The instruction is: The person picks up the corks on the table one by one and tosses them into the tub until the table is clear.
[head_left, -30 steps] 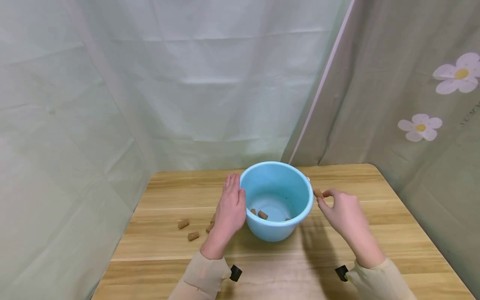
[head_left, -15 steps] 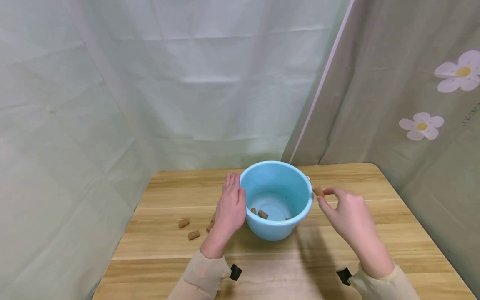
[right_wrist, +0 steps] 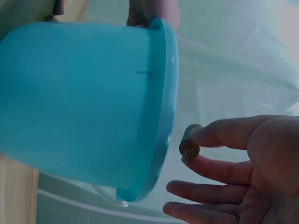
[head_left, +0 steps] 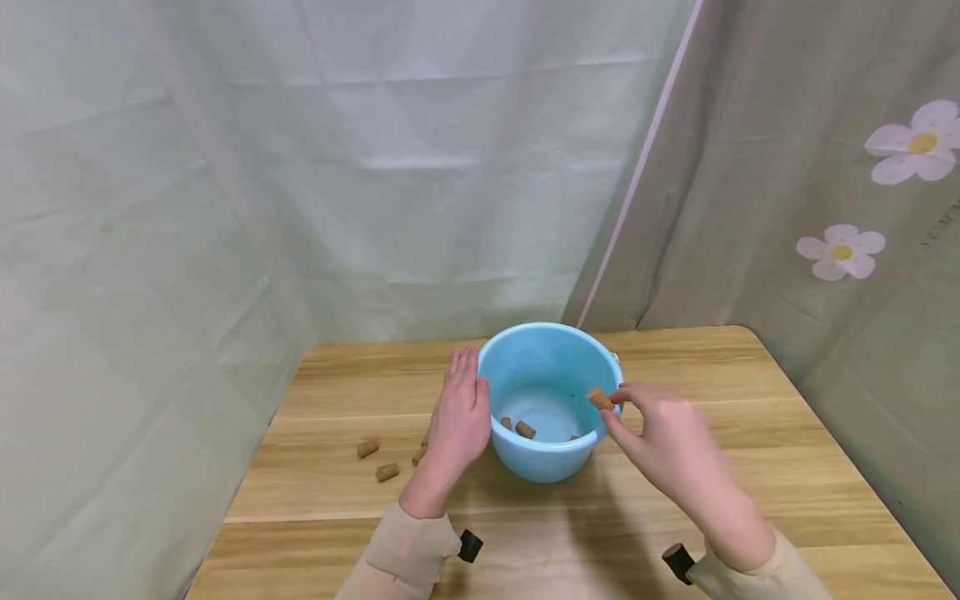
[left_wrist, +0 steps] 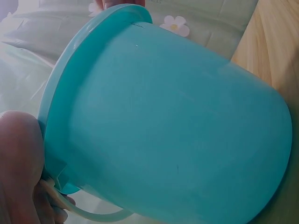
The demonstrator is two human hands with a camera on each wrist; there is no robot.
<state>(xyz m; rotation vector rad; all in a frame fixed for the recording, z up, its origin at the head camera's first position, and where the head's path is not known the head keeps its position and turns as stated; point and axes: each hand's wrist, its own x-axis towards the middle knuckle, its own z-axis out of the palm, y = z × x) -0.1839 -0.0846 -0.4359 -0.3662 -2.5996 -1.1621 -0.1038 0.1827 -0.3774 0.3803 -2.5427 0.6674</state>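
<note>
A light blue plastic bucket (head_left: 546, 461) stands upright on the wooden table. Its left side is touched by my left hand (head_left: 459, 423), whose fingers lie straight along the rim. Between thumb and index finger, my right hand (head_left: 678, 442) pinches a cork (head_left: 600, 398) over the bucket's right rim. That same cork (right_wrist: 189, 141) shows just above the rim in the right wrist view, with the other fingers spread. Inside the bucket lie several corks (head_left: 526, 430), some partly hidden by its front wall. The bucket's handle (left_wrist: 105, 216) hangs beside my left fingers in the left wrist view.
Loose corks (head_left: 387, 472) lie on the table (head_left: 315, 492) left of the bucket, some partly hidden behind my left hand. Pale curtains (head_left: 450, 167) hang behind the table and at both sides. Black wrist devices (head_left: 470, 546) sit at both cuffs.
My right hand has moved left with the pinched cork, from outside the bucket's right side to over its rim. The left hand and the bucket have stayed nearly still.
</note>
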